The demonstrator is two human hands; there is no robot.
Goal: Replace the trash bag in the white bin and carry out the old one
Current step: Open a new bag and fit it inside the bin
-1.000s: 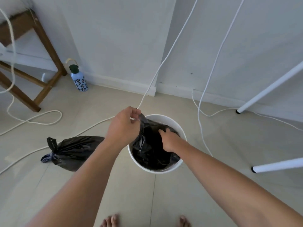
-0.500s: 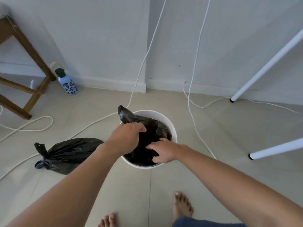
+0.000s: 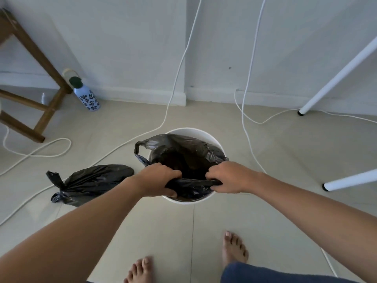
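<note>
A round white bin (image 3: 195, 132) stands on the tiled floor in the middle of the view. A fresh black trash bag (image 3: 183, 154) sits open inside it, one handle loop hanging over the left rim. My left hand (image 3: 159, 178) and my right hand (image 3: 226, 176) both grip the bag's near edge and stretch it across the bin's front rim. The old black trash bag (image 3: 91, 182), tied in a knot at its left end, lies on the floor to the left of the bin.
White cables (image 3: 173, 92) run down the wall and across the floor around the bin. A wooden stool (image 3: 40, 64) and a flowered water bottle (image 3: 86, 97) stand at the back left. White furniture legs (image 3: 336, 74) slant at the right. My bare feet (image 3: 234, 248) are below.
My left hand has dropped from the bag's raised left edge to the near rim. My right hand came out of the bag and took hold of the same edge. The bag now lies wider open.
</note>
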